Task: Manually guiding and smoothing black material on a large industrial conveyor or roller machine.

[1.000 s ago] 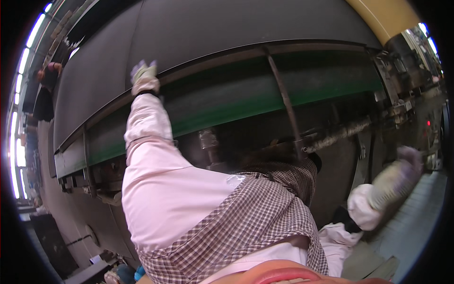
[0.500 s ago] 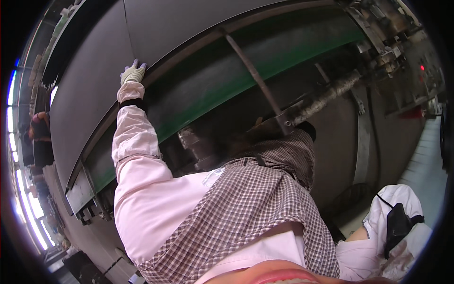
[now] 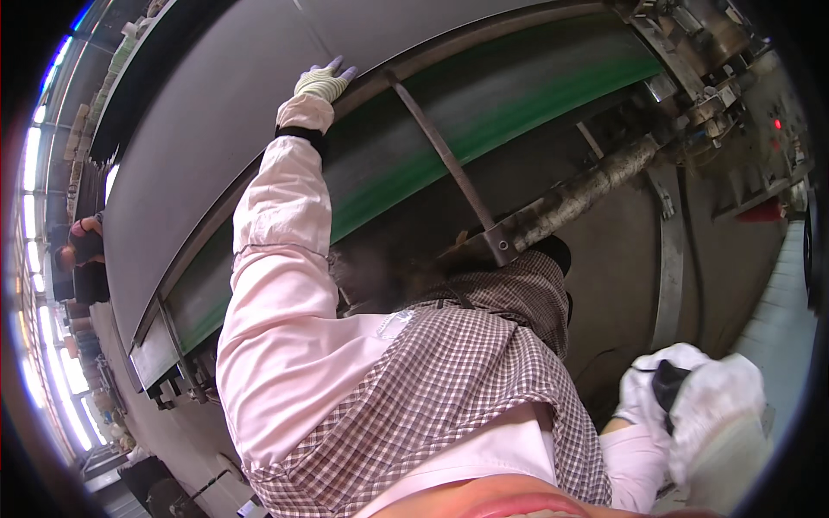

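Observation:
My left hand (image 3: 324, 84), in a pale striped glove with lilac fingertips, lies on the near edge of a wide dark grey sheet-like surface (image 3: 216, 112). Its fingers are stretched out and slightly apart, holding nothing. A faint seam line (image 3: 311, 26) runs across the surface to just beyond the fingertips. At the lower right my right arm is bent back, its white sleeve cover (image 3: 721, 397) crossed by a black band (image 3: 668, 384). Past the cuff, a pale smeared shape hides the right hand's fingers, and I cannot tell whether they hold anything.
Below the grey surface runs a metal rail with a slanted bar (image 3: 445, 160) and a green-edged belt (image 3: 518, 112). A wrapped roller (image 3: 596, 190) leads to machinery with a red light (image 3: 777, 123) at right. Another person (image 3: 82, 246) stands at the far left.
My left hand has slid right along the edge, and the seam has shifted right with it. My right arm has swung left and nearer to my body.

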Tool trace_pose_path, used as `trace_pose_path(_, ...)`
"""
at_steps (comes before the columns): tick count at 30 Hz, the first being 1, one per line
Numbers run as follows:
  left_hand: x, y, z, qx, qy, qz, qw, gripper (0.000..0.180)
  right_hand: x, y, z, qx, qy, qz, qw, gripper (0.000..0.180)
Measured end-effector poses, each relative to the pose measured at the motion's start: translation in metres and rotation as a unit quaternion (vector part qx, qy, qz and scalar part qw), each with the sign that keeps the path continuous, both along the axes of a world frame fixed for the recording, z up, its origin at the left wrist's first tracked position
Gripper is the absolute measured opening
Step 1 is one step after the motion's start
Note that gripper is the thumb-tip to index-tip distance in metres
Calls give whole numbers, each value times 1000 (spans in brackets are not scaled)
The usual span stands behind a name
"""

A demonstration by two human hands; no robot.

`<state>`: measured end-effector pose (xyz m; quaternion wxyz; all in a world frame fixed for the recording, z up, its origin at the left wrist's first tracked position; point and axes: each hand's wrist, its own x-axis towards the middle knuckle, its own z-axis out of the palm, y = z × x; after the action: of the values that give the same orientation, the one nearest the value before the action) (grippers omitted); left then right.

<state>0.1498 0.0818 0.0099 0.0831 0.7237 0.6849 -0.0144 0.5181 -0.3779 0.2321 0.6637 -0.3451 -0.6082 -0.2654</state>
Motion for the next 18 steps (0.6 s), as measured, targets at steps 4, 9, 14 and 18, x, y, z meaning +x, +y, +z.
trace_pose_path(4,-64,-30,-19,164,-116,27,979,71,13,22,-57,-135,182,-80,971,45)
trace_pose_path(9,-224,-90,-27,105,-17,309,945,78,-8,48,-218,-445,283,50,848,28)
trace_pose_path(14,-236,-82,-48,72,36,173,982,72,-44,47,-341,-568,356,0,742,21)
trace_pose_path(18,-171,-77,-35,89,63,141,984,68,-43,47,-366,-576,31,-138,805,19)
